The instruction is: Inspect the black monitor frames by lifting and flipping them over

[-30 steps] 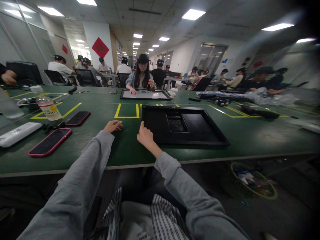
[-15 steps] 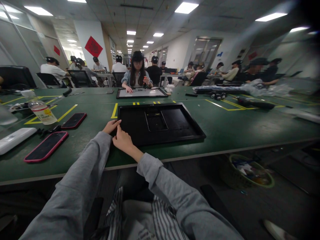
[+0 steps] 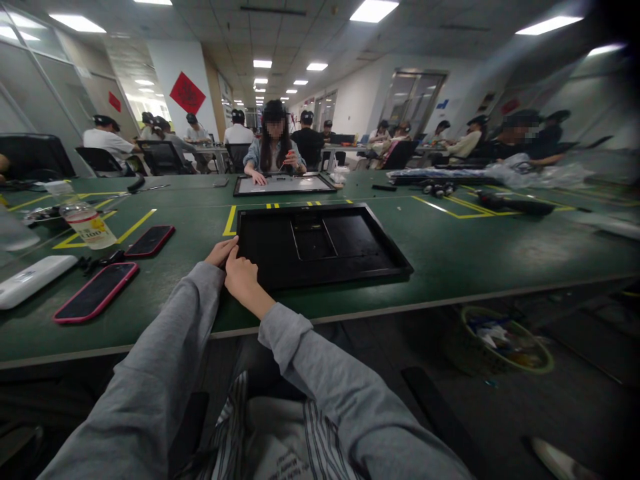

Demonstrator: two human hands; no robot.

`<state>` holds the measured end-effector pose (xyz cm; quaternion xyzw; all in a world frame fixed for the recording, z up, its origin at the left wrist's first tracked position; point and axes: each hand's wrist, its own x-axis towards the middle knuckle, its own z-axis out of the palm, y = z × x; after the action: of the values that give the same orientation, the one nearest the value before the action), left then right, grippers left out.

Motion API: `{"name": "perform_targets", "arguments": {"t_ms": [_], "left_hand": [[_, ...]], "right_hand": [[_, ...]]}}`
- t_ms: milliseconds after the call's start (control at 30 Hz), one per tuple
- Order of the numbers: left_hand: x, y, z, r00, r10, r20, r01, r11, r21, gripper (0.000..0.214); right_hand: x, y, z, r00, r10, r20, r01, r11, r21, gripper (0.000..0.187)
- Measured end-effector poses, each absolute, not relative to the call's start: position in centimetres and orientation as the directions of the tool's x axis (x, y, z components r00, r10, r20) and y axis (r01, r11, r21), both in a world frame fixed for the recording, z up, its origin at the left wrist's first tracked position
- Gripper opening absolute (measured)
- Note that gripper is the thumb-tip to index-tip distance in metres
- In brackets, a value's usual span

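A black monitor back panel [image 3: 350,243] lies flat on the green table [image 3: 475,250] in front of me. My right hand [image 3: 241,280] is curled closed on the panel's near left corner. My left hand [image 3: 223,252] lies just beside it, fingers stretched out and touching the panel's left edge. Both arms are in grey sleeves.
Left of my hands lie two pink-cased phones [image 3: 95,292] [image 3: 150,241], a white device [image 3: 30,280] and a plastic bottle [image 3: 85,223]. A person sits opposite at another panel [image 3: 284,185]. Dark parts and plastic lie at far right. A green basket [image 3: 505,337] stands on the floor.
The black panel has slid left across the table with my right hand on its corner. It now meets my left hand. In the last half second almost nothing moved.
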<state>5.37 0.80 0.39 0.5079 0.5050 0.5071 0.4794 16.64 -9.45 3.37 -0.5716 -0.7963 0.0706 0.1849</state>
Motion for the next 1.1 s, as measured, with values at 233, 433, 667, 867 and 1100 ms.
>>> {"name": "perform_targets", "arguments": {"t_ms": [233, 433, 667, 867, 1100], "left_hand": [[5.3, 0.5, 0.6, 0.046, 0.991, -0.128, 0.008, 0.127, 0.992, 0.052], [5.2, 0.0, 1.0, 0.070, 0.989, -0.131, 0.062, 0.127, 0.990, 0.056], [5.6, -0.4, 1.3, 0.066, 0.987, -0.147, 0.096, 0.141, 0.985, 0.048], [5.5, -0.4, 1.2, 0.083, 0.987, -0.139, 0.102, 0.131, 0.986, 0.049], [5.3, -0.3, 0.9, 0.099, 0.987, -0.125, 0.096, 0.115, 0.989, 0.047]], "right_hand": [[23.1, -7.4, 3.3, -0.161, 0.972, 0.171, 0.937, 0.205, -0.283, 0.070], [33.6, -5.1, 2.9, -0.025, 0.990, 0.137, 0.986, 0.047, -0.163, 0.074], [45.4, -3.7, 1.9, 0.101, 0.981, 0.167, 0.995, -0.098, -0.024, 0.073], [55.5, -4.1, 1.7, 0.179, 0.967, 0.184, 0.984, -0.177, -0.025, 0.072], [62.8, -5.0, 1.5, 0.199, 0.953, 0.229, 0.980, -0.189, -0.065, 0.068]]}}
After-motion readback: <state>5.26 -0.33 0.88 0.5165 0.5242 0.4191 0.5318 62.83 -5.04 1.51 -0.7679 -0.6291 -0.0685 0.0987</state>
